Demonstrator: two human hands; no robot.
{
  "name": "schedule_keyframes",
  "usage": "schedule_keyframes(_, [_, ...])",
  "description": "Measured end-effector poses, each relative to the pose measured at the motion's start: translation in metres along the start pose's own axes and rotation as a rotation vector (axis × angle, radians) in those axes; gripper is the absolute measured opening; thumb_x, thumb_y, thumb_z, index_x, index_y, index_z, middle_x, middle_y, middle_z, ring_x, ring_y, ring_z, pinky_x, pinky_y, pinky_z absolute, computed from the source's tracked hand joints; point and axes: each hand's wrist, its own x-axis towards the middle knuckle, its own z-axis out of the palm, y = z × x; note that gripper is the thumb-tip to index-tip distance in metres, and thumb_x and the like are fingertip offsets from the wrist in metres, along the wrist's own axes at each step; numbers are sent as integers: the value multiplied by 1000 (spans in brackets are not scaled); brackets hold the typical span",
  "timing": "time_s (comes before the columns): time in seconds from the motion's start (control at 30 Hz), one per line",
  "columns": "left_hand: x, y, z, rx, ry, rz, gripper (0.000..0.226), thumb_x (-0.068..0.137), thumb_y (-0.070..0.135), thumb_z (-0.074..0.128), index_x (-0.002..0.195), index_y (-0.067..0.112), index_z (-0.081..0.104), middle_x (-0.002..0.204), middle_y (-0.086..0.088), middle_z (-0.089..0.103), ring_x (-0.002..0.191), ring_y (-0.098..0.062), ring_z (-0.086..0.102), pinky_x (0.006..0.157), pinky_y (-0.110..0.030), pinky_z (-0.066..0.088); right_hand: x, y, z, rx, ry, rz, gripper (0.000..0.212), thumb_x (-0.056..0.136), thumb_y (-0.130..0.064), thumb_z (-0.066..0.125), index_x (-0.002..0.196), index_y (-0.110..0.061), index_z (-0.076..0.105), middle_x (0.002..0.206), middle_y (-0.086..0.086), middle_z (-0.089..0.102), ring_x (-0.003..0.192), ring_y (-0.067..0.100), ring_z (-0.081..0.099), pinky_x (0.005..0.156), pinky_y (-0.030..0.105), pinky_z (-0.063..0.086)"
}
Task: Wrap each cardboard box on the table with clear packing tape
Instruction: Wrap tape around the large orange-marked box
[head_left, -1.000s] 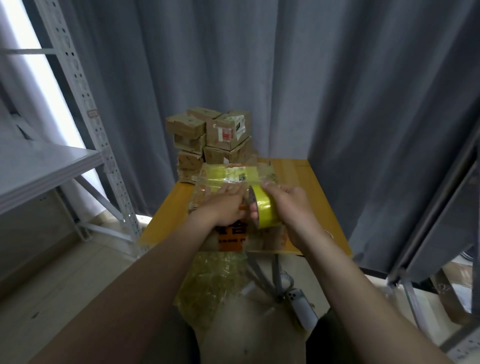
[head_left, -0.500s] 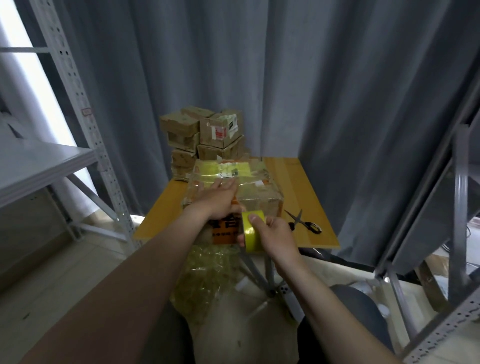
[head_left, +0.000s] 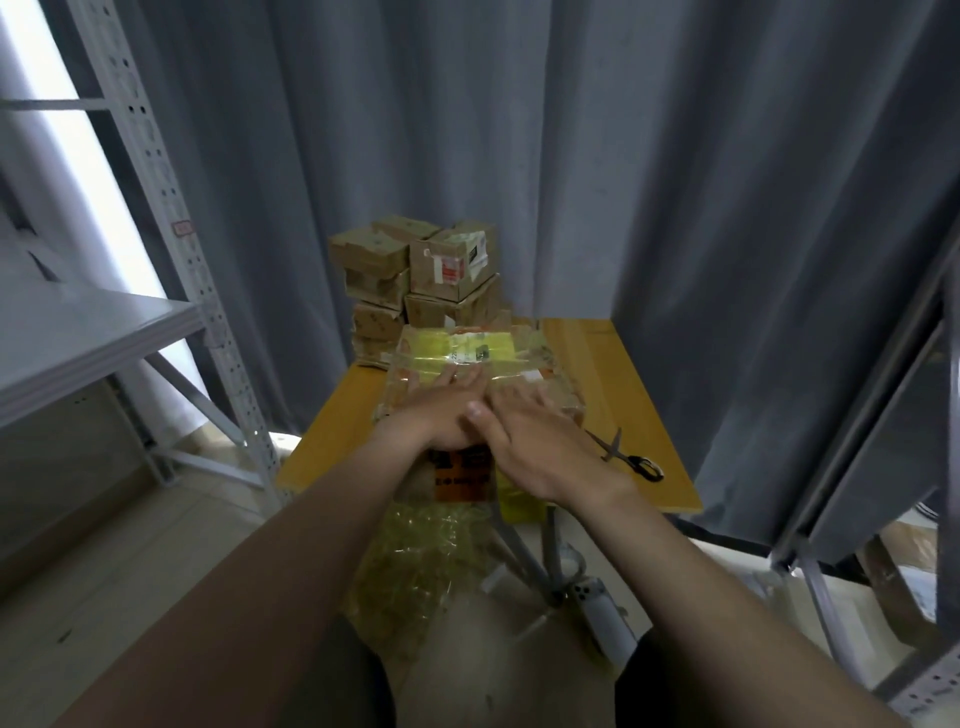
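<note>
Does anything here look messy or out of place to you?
Yes: a crumpled wad of clear film hangs below the table's near edge, under the box that the left hand and right hand press. Scissors lie near its front right corner.

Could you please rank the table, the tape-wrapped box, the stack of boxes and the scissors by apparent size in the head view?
1. table
2. tape-wrapped box and stack of boxes: they look alike, and the wrapped box is nearer the camera, so I leave them unranked
3. scissors

Glossy taped cardboard box (head_left: 483, 358), wooden table (head_left: 639, 410)
</note>
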Motion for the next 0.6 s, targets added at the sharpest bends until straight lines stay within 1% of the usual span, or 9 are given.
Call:
schedule_keyframes(0.07, [0, 1, 1, -5, -7, -8, 87, 99, 65, 41, 163, 31, -5, 171, 9, -9, 158, -25, -8, 121, -67, -7, 21, 6, 5, -92, -118, 49, 103, 88, -77, -9, 165, -13, 12, 172, 9, 11, 160, 21, 4, 130, 41, 1])
schedule_keyframes(0.17, [1, 2, 4, 5, 1, -16, 84, 98, 62, 44, 163, 37, -4, 171, 10, -6, 158, -26, -6, 120, -68, -8, 57, 18, 3, -151, -200, 101, 96, 93, -77, -7, 166, -17, 11, 173, 9, 9, 160, 22, 3, 130, 43, 1])
schedule_keyframes(0.27, [6, 1, 5, -21, 28, 17, 86, 93, 55, 51, 162, 41, 1, 172, 9, 1, 158, -26, 1, 117, -72, -7, 87, 24, -3, -142, -292, 145, 90, 94, -77, -7, 166, -26, 9, 174, 6, -1, 160, 21, -6, 129, 48, -1])
schedule_keyframes(0.33, [9, -1, 4, -21, 8, 10, 91, 92, 47, 54, 163, 34, -2, 172, 5, 2, 158, -25, -2, 118, -71, -8, 103, 27, -2, -130, -314, 178, 91, 94, -78, -8, 166, -26, 7, 173, 7, -5, 160, 21, -10, 128, 50, -1])
schedule_keyframes(0.4, [11, -1, 3, 11, -8, 2, 94, 91, 38, 55, 163, 27, -3, 172, 1, 2, 158, -23, -6, 118, -70, -9, 119, 33, 0, -146, -319, 208, 96, 92, -80, -8, 166, -20, 4, 173, 7, -8, 159, 22, -12, 127, 51, -2])
schedule_keyframes(0.47, [11, -2, 4, 12, -7, 7, 95, 90, 35, 57, 164, 23, -1, 172, -1, 1, 158, -23, -6, 117, -71, -8, 135, 38, 4, -192, -323, 232, 99, 92, -81, -7, 166, -16, 0, 173, 6, -11, 159, 21, -15, 128, 50, -4])
schedule_keyframes(0.6, [9, -1, 2, 31, -16, 6, 95, 86, 34, 60, 163, 19, 6, 172, -1, 3, 157, -24, -5, 116, -71, -8, 167, 40, 6, -255, -314, 318, 98, 95, -80, 1, 164, -12, -8, 171, 8, -18, 158, 24, -18, 128, 51, -7])
